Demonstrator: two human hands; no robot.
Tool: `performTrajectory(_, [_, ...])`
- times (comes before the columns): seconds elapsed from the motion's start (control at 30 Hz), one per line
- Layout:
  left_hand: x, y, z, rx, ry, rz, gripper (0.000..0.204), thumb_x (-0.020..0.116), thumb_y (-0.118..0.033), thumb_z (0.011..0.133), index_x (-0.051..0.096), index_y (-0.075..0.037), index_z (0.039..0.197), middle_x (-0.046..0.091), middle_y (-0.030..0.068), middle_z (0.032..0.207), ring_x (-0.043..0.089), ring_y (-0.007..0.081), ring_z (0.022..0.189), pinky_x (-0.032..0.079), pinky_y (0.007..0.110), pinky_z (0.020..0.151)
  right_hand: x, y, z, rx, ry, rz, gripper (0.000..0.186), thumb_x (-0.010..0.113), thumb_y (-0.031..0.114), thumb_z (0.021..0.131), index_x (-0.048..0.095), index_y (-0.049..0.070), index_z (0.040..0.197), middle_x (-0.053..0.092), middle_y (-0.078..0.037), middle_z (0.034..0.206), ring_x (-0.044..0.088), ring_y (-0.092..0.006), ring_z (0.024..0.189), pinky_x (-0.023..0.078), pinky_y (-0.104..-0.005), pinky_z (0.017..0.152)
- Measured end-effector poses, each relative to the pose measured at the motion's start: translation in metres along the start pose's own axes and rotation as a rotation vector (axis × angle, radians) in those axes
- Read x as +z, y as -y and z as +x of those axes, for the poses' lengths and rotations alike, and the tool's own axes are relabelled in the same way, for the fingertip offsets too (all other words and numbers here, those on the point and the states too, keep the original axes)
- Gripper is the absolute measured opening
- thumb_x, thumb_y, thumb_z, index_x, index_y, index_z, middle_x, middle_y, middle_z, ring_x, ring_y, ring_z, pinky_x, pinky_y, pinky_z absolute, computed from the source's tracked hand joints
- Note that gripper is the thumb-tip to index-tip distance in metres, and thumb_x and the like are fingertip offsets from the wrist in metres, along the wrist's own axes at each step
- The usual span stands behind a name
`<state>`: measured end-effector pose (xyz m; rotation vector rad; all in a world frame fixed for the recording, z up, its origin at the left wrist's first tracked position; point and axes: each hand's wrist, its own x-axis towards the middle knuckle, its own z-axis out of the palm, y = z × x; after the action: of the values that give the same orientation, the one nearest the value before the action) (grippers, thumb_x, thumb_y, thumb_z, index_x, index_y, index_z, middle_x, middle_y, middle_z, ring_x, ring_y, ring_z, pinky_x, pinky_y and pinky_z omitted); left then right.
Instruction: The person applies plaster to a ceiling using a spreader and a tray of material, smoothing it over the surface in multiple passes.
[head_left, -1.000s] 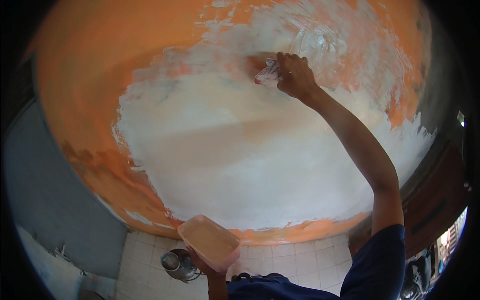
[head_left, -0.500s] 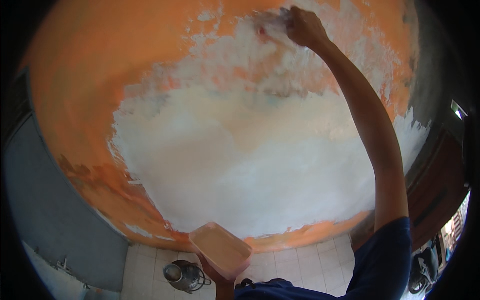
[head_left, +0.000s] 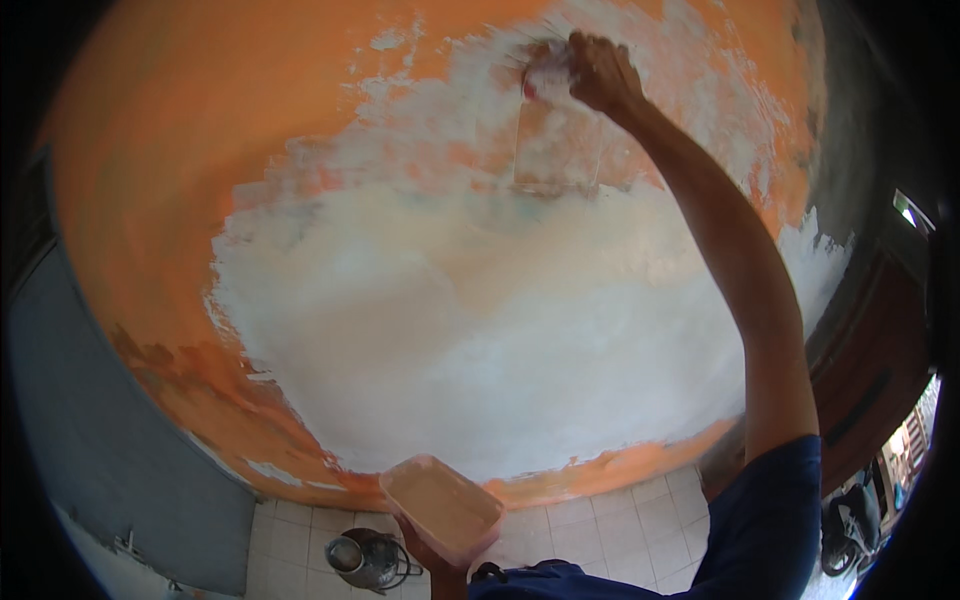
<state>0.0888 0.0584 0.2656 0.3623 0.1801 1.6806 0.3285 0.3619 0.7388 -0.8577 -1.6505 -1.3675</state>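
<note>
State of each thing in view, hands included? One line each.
Right hand: raised, gripping
Hand tool: gripped, motion-blurred
Left hand: holding
Tub: held, open-topped
Wall: orange, partly coated white
Dark jug: on the tiled floor, contents unclear
Motorbike: apparently parked

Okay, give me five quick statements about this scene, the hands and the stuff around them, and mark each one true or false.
1. The left hand holds a rectangular tub. True.
2. The right hand is down inside the tub. False: it is raised at the wall, holding a blurred tool.
3. A large pale patch covers part of the orange wall. True.
4. The dark, round vessel is to the right of the tub in the picture. False: it is to the left, over the tiled floor.
5. The sleeve on the right arm is dark blue. True.
</note>
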Motion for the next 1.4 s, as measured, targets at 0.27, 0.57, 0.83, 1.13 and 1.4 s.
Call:
performTrajectory(0.27, [0.008,0.002,-0.004,-0.062,-0.011,-0.107,0.067,0.032,-0.06,0.088,0.034,-0.012,0.133,0.045,0.0131,0.125,0.046,0.0331,0.113,0.038,0.053,0.093,-0.048,0.002,0.027,0.127,0.098,0.192,0.021,0.061,0.003,0.065,0.054,0.0,0.085,0.063,-0.018,0.078,0.061,-0.0359,0.075,0.049,-0.0401,0.063])
performTrajectory(0.57, [0.003,-0.003,-0.005,-0.062,-0.039,-0.061,0.067,0.032,-0.06,0.088,0.033,-0.012,0.133,0.045,0.0131,0.125,0.046,0.0333,0.113,0.038,0.053,0.093,-0.015,0.113,-0.059,-0.021,0.557,0.292,0.048,0.064,0.004,0.063,0.052,0.006,0.109,0.059,-0.019,0.102,0.056,-0.0367,0.097,0.048,-0.0458,0.08])
performTrajectory(0.83, [-0.005,-0.007,-0.003,0.009,0.011,-0.046,0.066,0.032,-0.059,0.088,0.032,-0.012,0.134,0.045,0.0134,0.124,0.047,0.0339,0.112,0.039,0.054,0.092,-0.011,0.054,0.033,0.187,0.207,0.066,0.028,0.062,0.011,0.068,0.056,0.001,0.094,0.062,-0.019,0.093,0.06,-0.0309,0.092,0.047,-0.0442,0.078])
performTrajectory(1.13, [0.014,-0.017,-0.012,0.013,-0.038,-0.196,0.07,0.032,-0.062,0.087,0.032,-0.01,0.134,0.045,0.0153,0.124,0.047,0.0353,0.112,0.04,0.053,0.092,-0.041,0.061,0.031,0.251,0.243,0.259,0.021,0.06,0.012,0.07,0.06,0.002,0.088,0.065,-0.019,0.083,0.063,-0.0335,0.077,0.051,-0.0382,0.068])
performTrajectory(1.4, [0.022,-0.02,-0.009,0.026,-0.065,-0.08,0.057,0.029,-0.052,0.093,0.037,-0.009,0.13,0.049,0.0104,0.119,0.051,0.0269,0.107,0.044,0.045,0.088,-0.017,0.146,-0.076,0.179,0.611,0.453,0.043,0.065,-0.001,0.059,0.048,-0.003,0.098,0.062,-0.022,0.08,0.06,-0.0388,0.081,0.05,-0.0436,0.07])
